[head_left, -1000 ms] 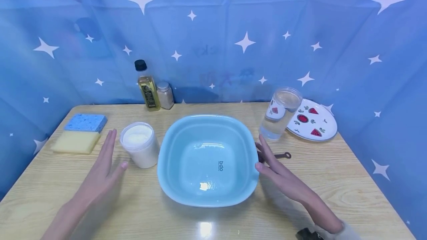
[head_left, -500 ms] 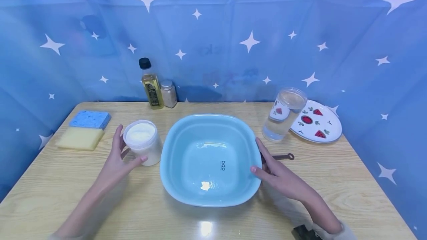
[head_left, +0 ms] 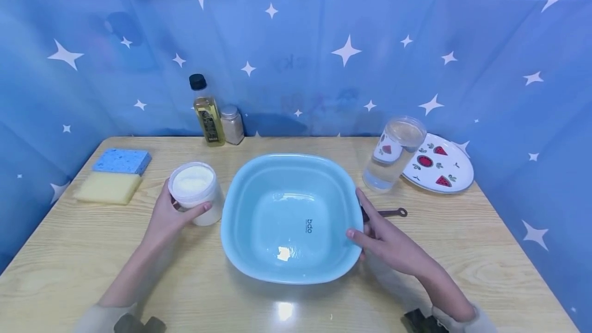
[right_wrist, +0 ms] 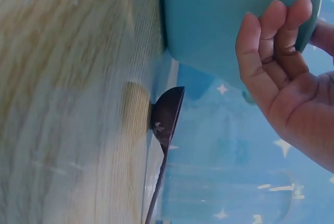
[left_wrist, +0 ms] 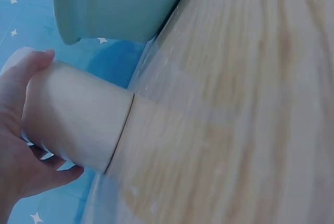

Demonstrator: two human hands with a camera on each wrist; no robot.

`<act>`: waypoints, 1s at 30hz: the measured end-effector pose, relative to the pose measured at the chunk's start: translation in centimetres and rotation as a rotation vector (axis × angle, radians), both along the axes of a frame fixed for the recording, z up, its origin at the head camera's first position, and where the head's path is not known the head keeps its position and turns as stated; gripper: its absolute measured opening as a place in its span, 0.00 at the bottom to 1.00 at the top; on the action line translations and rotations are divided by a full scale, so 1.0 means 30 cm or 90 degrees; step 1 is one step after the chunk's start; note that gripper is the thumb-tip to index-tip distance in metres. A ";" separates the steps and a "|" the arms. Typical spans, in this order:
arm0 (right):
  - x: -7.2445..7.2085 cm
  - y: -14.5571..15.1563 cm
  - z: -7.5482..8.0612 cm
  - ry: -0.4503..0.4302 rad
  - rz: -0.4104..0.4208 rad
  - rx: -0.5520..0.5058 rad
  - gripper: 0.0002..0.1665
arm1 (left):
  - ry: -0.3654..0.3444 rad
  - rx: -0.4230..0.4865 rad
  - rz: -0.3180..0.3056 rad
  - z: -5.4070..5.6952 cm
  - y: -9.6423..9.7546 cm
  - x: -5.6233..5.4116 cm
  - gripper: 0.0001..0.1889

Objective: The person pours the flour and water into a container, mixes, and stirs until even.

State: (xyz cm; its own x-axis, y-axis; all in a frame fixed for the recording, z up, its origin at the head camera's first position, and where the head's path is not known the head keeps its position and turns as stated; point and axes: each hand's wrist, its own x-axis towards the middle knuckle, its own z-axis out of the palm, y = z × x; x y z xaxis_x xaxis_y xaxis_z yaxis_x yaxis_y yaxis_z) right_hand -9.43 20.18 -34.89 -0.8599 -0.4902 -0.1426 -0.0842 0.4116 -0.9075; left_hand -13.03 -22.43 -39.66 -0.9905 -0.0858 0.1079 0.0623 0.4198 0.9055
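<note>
My left hand grips a white tub filled with white powder, thumb on its near side and fingers round the left. In the left wrist view the tub stands with its base at the tabletop. A pale blue basin sits beside it, only some water-like shine on its floor. At the basin's right rim my right hand holds on, thumb over the inside and fingers against the outer wall. Behind that hand lies a dark brown scoop, bowl down on the table, its bowl mostly hidden in the head view.
A clear tumbler of water and a watermelon-patterned plate stand back right. An oil bottle and a small shaker jar are at the back edge. Blue and yellow sponges lie left on the wooden table.
My left hand has moved right from beside the tub and closed round it. The right hand has taken hold of the basin's rim. Tub and basin look unmoved on the table.
</note>
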 end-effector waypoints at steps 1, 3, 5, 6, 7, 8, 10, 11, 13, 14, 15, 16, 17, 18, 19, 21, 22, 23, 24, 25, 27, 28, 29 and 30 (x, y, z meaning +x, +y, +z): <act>0.002 0.001 0.000 -0.002 -0.001 -0.001 0.51 | 0.002 -0.001 0.003 -0.002 0.001 0.000 0.48; 0.006 0.003 0.000 -0.007 -0.003 -0.003 0.51 | 0.010 -0.004 0.010 -0.007 0.006 -0.001 0.47; 0.008 0.005 -0.001 -0.006 -0.004 -0.002 0.51 | 0.016 -0.004 0.018 -0.013 0.009 -0.003 0.46; 0.008 0.005 -0.001 -0.004 -0.003 -0.002 0.51 | 0.021 -0.004 0.025 -0.014 0.011 -0.004 0.46; 0.007 0.005 -0.002 -0.002 -0.003 -0.002 0.51 | 0.025 -0.003 0.033 -0.015 0.012 -0.005 0.46; 0.006 0.005 -0.002 -0.001 -0.001 -0.004 0.51 | 0.027 -0.004 0.043 -0.013 0.013 -0.005 0.46; 0.003 0.003 -0.002 0.001 0.002 -0.008 0.51 | 0.030 0.005 0.059 -0.006 0.013 -0.006 0.47; 0.002 0.002 -0.002 0.002 0.004 -0.010 0.51 | 0.031 0.012 0.064 0.002 0.012 -0.007 0.47; -0.001 0.000 -0.002 0.002 0.006 -0.014 0.51 | 0.035 0.016 0.068 0.025 0.009 -0.009 0.47; -0.003 -0.002 -0.001 0.001 0.008 -0.016 0.51 | 0.038 0.015 0.068 0.040 0.007 -0.010 0.47; -0.004 -0.003 0.000 0.000 0.009 -0.017 0.50 | 0.042 0.013 0.067 0.056 0.004 -0.011 0.47; -0.006 -0.006 -0.001 -0.002 0.011 -0.020 0.50 | 0.047 0.005 0.066 0.073 0.001 -0.011 0.47; -0.008 -0.008 -0.002 -0.005 0.013 -0.024 0.50 | 0.054 -0.003 0.062 0.090 -0.002 -0.011 0.47; -0.008 -0.008 -0.003 -0.011 0.014 -0.028 0.50 | 0.065 -0.013 0.058 0.107 -0.004 -0.012 0.47; -0.008 -0.006 -0.003 -0.015 0.014 -0.030 0.50 | 0.073 -0.021 0.052 0.125 -0.004 -0.012 0.47; -0.006 0.001 -0.003 -0.019 0.010 -0.029 0.50 | 0.090 -0.032 0.037 0.157 0.002 -0.012 0.47; -0.004 0.006 -0.002 -0.020 0.009 -0.028 0.50 | 0.100 -0.037 0.028 0.173 0.007 -0.012 0.47; -0.002 0.011 -0.002 -0.020 0.007 -0.027 0.50 | 0.108 -0.043 0.019 0.189 0.012 -0.012 0.47; 0.000 0.015 -0.001 -0.018 0.006 -0.024 0.50 | 0.114 -0.049 0.010 0.206 0.017 -0.012 0.48; 0.000 0.018 -0.001 -0.014 0.005 -0.021 0.50 | 0.116 -0.053 0.003 0.225 0.022 -0.010 0.47; -0.001 0.016 -0.001 -0.008 0.005 -0.013 0.51 | 0.121 -0.066 -0.005 0.265 0.027 -0.006 0.47; -0.003 0.012 -0.001 -0.006 0.003 -0.012 0.51 | 0.121 -0.074 -0.011 0.287 0.029 -0.003 0.46; -0.006 0.007 -0.001 -0.001 0.003 -0.010 0.50 | 0.118 -0.080 -0.015 0.309 0.030 0.001 0.46; -0.009 0.002 -0.001 0.004 0.004 -0.008 0.50 | 0.115 -0.086 -0.019 0.330 0.031 0.006 0.45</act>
State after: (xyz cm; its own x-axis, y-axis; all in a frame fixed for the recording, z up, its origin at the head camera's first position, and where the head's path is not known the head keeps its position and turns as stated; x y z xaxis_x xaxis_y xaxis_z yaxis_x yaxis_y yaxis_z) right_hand -9.69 20.23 -34.93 -0.8575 -0.4974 -0.1313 -0.0921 0.3995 -0.9121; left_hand -12.85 -21.48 -29.75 -0.9558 -0.0292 0.2925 0.2330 0.5314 0.8145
